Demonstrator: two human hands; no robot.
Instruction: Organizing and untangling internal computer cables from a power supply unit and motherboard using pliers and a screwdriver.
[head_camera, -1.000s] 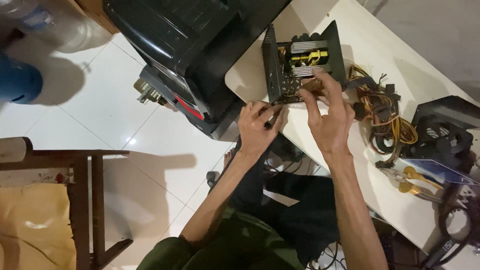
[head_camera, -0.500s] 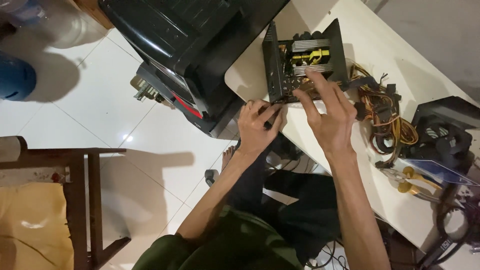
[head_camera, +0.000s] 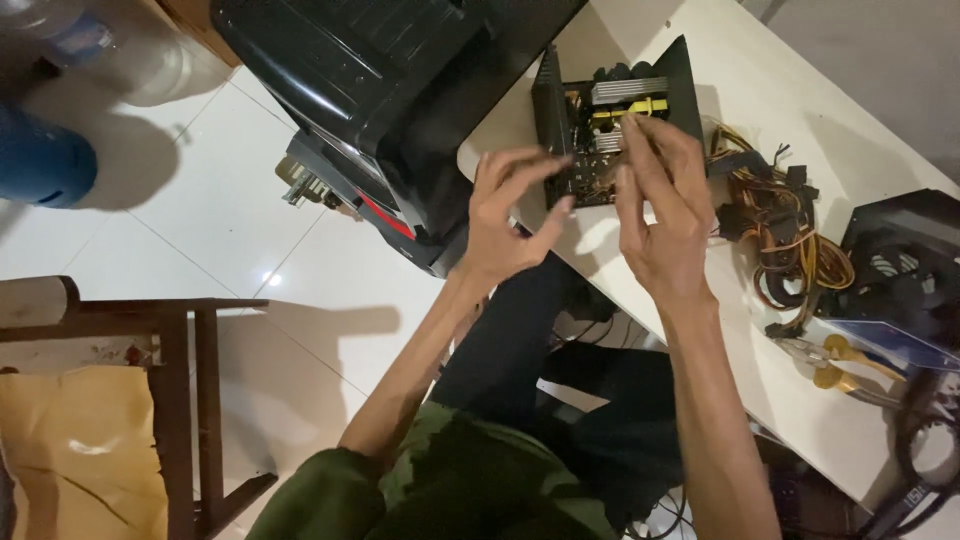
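open power supply (head_camera: 612, 125), on white table (head_camera: 800, 70), 12 o'clock of both hands. left hand (head_camera: 507, 215): fingers spread, empty, beside casing. right hand (head_camera: 660, 215): fingers loosely apart, over circuit board. cable bundle (head_camera: 790, 235) at 3 o'clock.

Both hands raised side by side, forearms bare.
The left hand (head_camera: 505, 215) has its fingers spread and half-curled, thumb tip apart from the forefinger; the right hand (head_camera: 660, 215) is held upright, fingers nearly straight and close together, thumb alongside them, palms turned toward each other.
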